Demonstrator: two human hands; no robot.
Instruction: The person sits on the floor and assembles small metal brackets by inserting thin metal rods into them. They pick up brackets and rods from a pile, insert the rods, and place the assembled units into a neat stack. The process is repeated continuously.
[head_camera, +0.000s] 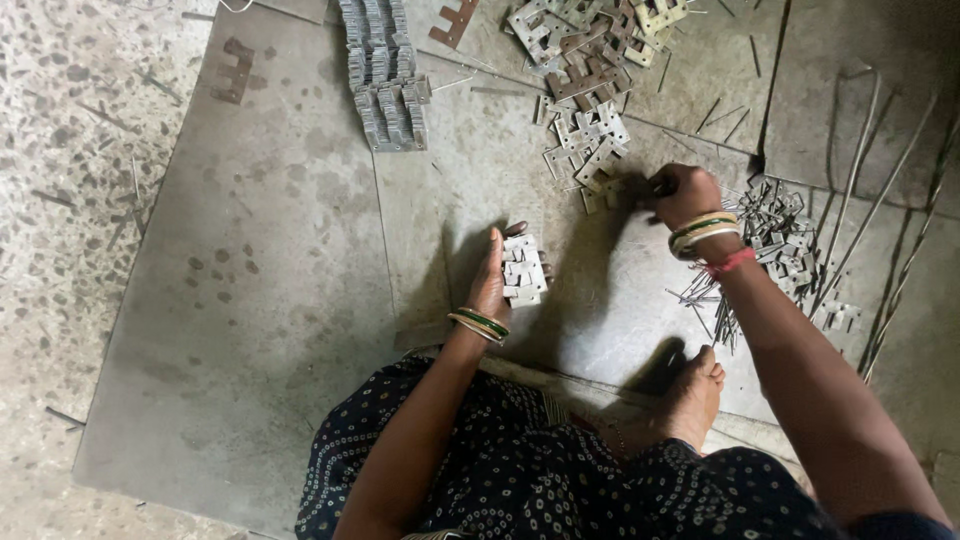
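- While the person sat on the floor, the left hand (492, 283) clasped a small stack of hinge plates (522, 270), fingers pressed around it and thumb on top, seemingly to keep the leaves squared up and on edge.
- Up and to the left of that grip, finished hinges lay in neat rows (385, 75), apparently set apart from the loose stock.
- Beyond the stack to its right, the right hand (680, 193) was closed at the near edge of a loose pile of plates (585, 90); whether it pinched a plate or a pin, I could not tell.
- Just right of that hand lay more plates and thin metal pins (705, 300), within easy reach.
- Everything rested on a grey metal sheet (270, 280) over a speckled stone floor (60, 150); a bare foot (690, 395) sat below.
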